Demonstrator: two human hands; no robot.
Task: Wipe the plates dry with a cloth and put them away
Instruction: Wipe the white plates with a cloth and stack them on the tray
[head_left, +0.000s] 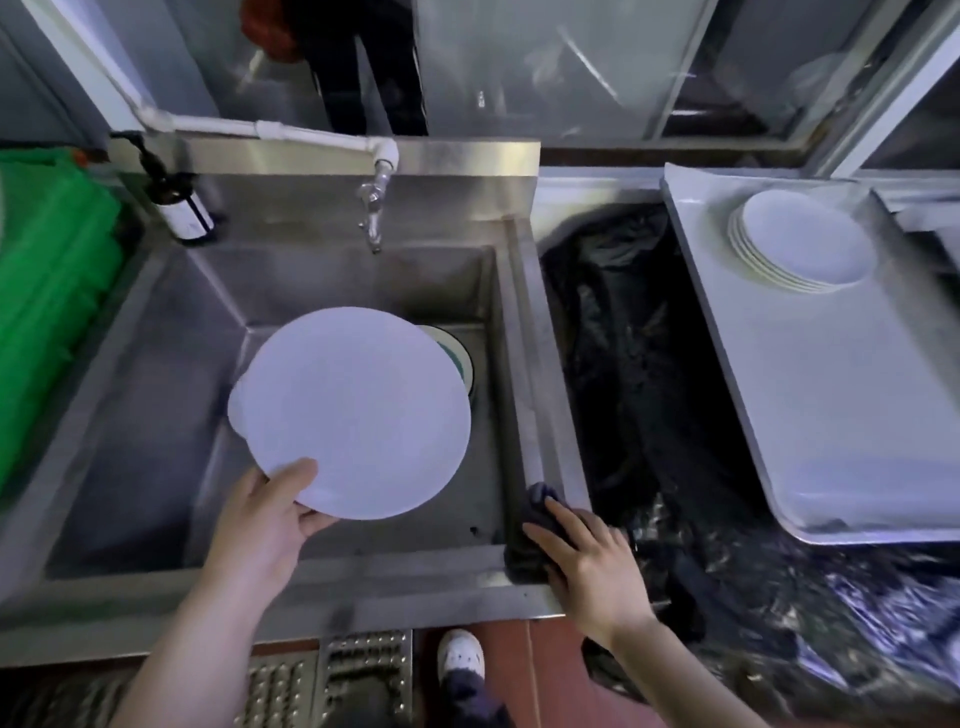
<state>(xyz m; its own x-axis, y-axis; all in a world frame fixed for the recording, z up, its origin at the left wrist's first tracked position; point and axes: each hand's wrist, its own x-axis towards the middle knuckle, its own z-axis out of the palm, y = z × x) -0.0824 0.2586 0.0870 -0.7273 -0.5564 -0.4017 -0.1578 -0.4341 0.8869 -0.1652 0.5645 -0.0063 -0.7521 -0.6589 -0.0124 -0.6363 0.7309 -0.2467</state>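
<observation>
Fingers (306, 512) of the left hand (260, 525) pinch the near rim of a white plate (353, 410), thumb on top and the others curled beneath, holding it tilted above the steel sink (156, 395). Right hand (587, 561) lies on a dark cloth (537, 512) draped over the sink's near right corner, its fingers slightly spread and bent onto the fabric; whether they grip it I cannot tell. Behind the held plate, a green-rimmed dish (457, 358) sits in the basin under the tap (371, 208). Right of the sink is a black bin bag (634, 364), then a tray (831, 415) carrying a stack of plates (802, 239) at its far end.
</observation>
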